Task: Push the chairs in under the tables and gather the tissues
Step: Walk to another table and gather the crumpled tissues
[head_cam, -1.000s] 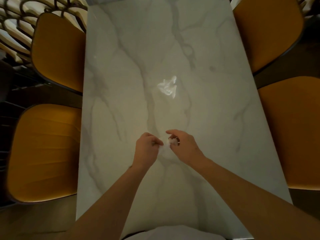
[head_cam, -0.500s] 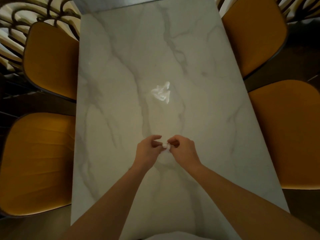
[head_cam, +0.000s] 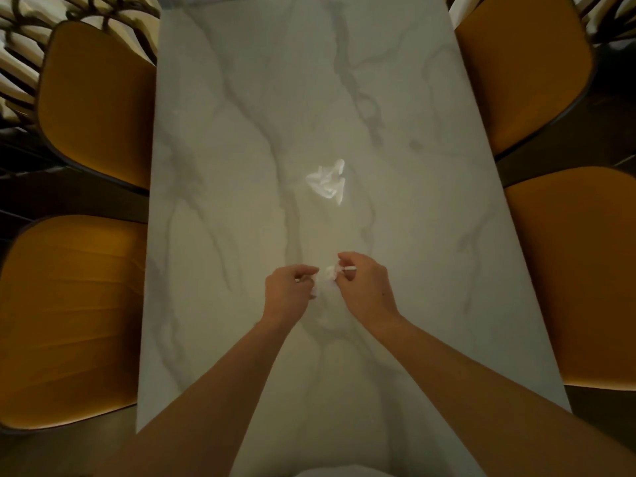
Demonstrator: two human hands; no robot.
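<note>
Tissue crumpled mid marble table.

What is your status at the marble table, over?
Left hand and right hand both pinch a small white tissue. Second crumpled white tissue lies farther up the white marble table, untouched. Nothing between.

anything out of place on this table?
One crumpled tissue lies loose mid-table on the marble table, beyond the hands. The left hand and right hand both pinch a second tissue. Nothing spilled or damaged that I can see.
</note>
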